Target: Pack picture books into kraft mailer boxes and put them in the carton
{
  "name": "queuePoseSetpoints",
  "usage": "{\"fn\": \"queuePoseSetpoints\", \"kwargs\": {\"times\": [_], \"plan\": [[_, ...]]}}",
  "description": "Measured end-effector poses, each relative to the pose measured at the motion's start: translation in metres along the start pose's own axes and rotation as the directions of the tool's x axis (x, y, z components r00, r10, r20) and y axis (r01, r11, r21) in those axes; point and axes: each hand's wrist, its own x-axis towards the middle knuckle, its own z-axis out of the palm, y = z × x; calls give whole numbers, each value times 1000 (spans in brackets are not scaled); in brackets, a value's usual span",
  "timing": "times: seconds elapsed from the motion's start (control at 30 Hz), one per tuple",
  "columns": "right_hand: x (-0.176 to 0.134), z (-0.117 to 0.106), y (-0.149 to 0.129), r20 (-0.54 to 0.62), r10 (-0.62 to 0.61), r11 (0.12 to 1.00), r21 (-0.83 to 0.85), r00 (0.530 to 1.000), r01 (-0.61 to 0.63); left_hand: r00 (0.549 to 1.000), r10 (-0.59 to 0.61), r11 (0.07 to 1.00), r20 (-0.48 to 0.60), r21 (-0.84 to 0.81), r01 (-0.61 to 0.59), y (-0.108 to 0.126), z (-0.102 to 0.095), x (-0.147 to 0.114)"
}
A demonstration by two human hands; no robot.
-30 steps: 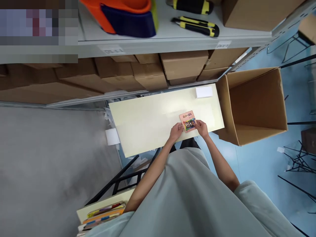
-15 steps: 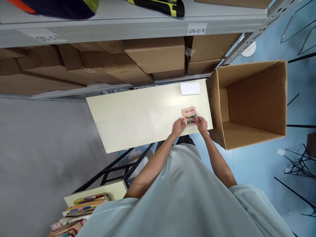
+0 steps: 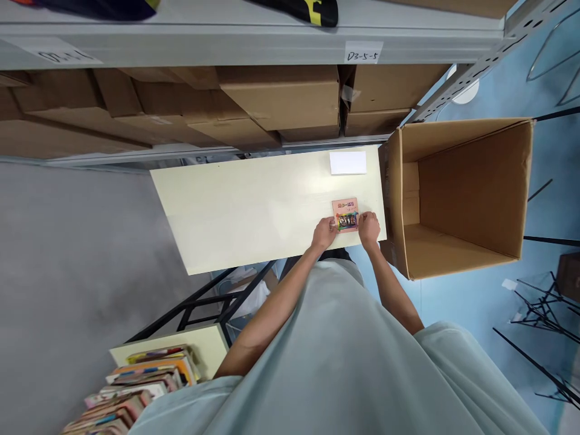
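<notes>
A small pink book (image 3: 345,206) with a colourful picture on its cover lies on the cream tabletop (image 3: 254,211), near its right end. My left hand (image 3: 324,232) has its fingers closed at the book's lower left edge. On the opposite side, my right hand (image 3: 369,228) is curled, its fingertips pinching at the right edge. The fingertips are small in view and partly hidden. A flat white box or pad (image 3: 348,162) rests behind the book at the far edge.
Right of the table stands an open cardboard box (image 3: 471,187), no contents visible. Shelving (image 3: 254,45) with several cartons (image 3: 281,96) runs along the back. Stacked books (image 3: 136,386) sit on a lower surface at bottom left. Black metal frames (image 3: 548,308) stand at far right.
The book has turned slightly and now lies straighter. My right fingers, which overlapped the cover's right side, now sit at its edge. The whole view has shifted a little.
</notes>
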Motion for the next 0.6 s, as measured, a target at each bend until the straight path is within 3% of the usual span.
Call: {"fn": "queuePoseSetpoints", "kwargs": {"times": [0.13, 0.37, 0.5, 0.6], "plan": [[1, -3, 2, -15, -104, 994, 39, 994, 104, 1000, -9, 1000, 19, -19, 9, 3, 8, 0], [6, -16, 17, 53, 88, 967, 236, 995, -98, 996, 58, 994, 75, -93, -51, 7, 19, 1], [10, -22, 19, 132, 53, 963, 255, 990, -85, 994, 69, 993, 84, -103, -60, 10, 20, 0], [7, -26, 16, 87, 35, 963, 265, 996, -57, 993, 66, 993, 97, -104, -56, 13, 19, -2]]}}
